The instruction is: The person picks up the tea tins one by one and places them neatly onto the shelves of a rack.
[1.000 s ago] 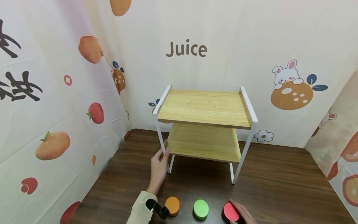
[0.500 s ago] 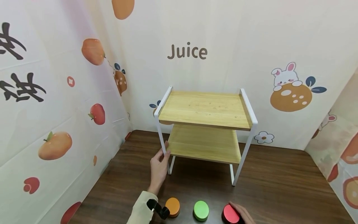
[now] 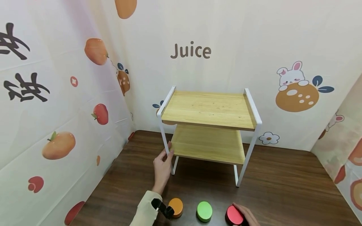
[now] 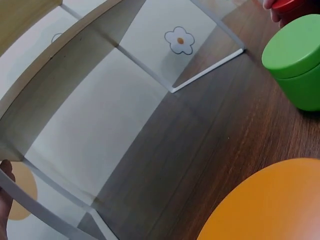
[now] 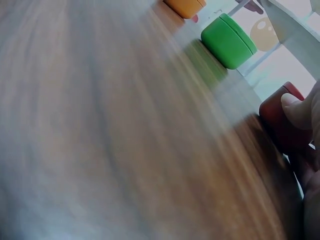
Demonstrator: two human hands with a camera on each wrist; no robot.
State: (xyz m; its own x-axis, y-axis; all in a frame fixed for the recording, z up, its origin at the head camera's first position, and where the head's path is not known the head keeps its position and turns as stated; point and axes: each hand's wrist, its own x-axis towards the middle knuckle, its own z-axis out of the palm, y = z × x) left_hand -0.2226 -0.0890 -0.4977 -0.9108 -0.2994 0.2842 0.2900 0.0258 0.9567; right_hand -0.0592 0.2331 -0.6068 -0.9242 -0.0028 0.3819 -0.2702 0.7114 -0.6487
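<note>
A two-tier wooden shelf rack (image 3: pixel 209 110) with a white metal frame stands on the table. My left hand (image 3: pixel 161 169) grips its left front leg, thumb on the near side and fingers behind, level with the lower board. At the bottom of the head view my right hand (image 3: pixel 247 215) holds a round red canister (image 3: pixel 234 215), the thumb pressed to its side in the right wrist view. Left of it a green canister (image 3: pixel 204 211) and an orange canister (image 3: pixel 176 206) stand upright in a row, untouched. Part of the right hand is out of the head view.
The dark wood table (image 3: pixel 288 185) reaches back to a fruit-print cloth backdrop (image 3: pixel 226 40), which also lines both sides. A black wrist camera mount (image 3: pixel 162 207) on my left sleeve (image 3: pixel 145 208) hangs close beside the orange canister.
The head view has shifted slightly. Both hands keep their places, the left on the rack leg and the right on the red canister.
</note>
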